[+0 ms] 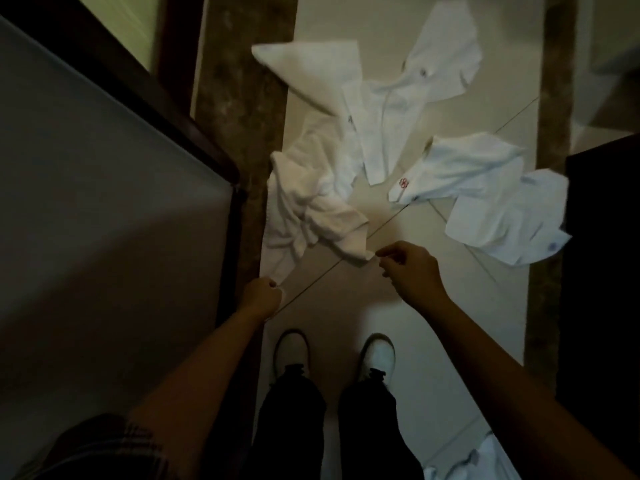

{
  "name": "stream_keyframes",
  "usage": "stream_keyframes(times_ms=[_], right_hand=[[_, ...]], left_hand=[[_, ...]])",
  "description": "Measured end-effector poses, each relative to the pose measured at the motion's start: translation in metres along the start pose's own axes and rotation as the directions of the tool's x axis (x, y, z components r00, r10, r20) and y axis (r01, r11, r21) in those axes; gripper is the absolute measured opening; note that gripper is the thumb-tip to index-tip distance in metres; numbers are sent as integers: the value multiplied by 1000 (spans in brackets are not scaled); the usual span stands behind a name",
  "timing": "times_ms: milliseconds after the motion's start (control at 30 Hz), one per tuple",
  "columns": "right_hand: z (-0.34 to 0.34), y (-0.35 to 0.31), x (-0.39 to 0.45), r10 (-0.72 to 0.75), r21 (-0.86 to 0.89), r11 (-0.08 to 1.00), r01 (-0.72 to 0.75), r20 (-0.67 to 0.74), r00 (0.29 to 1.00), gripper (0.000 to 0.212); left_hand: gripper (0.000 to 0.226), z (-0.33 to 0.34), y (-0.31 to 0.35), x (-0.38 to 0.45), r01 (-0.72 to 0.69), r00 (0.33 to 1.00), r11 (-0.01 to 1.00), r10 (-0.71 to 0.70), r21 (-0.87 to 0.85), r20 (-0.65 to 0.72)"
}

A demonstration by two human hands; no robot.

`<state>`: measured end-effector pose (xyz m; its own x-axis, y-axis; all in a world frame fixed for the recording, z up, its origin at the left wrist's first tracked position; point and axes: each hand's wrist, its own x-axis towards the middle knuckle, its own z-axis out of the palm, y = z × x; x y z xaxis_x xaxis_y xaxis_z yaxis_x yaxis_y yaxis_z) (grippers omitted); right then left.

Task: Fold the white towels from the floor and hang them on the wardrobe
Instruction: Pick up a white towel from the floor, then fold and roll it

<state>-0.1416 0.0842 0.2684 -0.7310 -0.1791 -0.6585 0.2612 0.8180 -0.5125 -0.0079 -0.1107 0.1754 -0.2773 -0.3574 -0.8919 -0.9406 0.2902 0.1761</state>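
A crumpled white towel lies on the pale tiled floor just ahead of my feet. My left hand grips its near left corner in a fist. My right hand pinches the towel's near right corner between thumb and fingers. Beyond it lie more white cloths: a folded one at the back, a thin one spread behind it, and two overlapping pieces on the right, one with a small red mark.
A dark-framed panel stands along my left. A dark piece of furniture stands on the right. Brown marble strips border the pale tiles. My white shoes stand below the towel. More white cloth shows at the bottom right.
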Motion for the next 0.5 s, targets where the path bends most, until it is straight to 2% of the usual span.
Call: stream_keyframes(times_ms=[133, 267, 400, 500], right_hand=[[54, 40, 48, -2, 59, 998, 1, 22, 1000, 19], [99, 76, 83, -29, 96, 995, 24, 57, 998, 17], [132, 101, 105, -45, 147, 989, 31, 95, 994, 17], [149, 108, 117, -28, 195, 981, 2, 132, 991, 15]], left_hand=[[49, 33, -24, 74, 104, 992, 986, -113, -128, -63], [58, 62, -48, 140, 247, 957, 926, -279, -285, -78], [62, 89, -60, 180, 270, 941, 871, -329, -410, -80], [64, 103, -70, 197, 277, 916, 839, -378, -468, -134]])
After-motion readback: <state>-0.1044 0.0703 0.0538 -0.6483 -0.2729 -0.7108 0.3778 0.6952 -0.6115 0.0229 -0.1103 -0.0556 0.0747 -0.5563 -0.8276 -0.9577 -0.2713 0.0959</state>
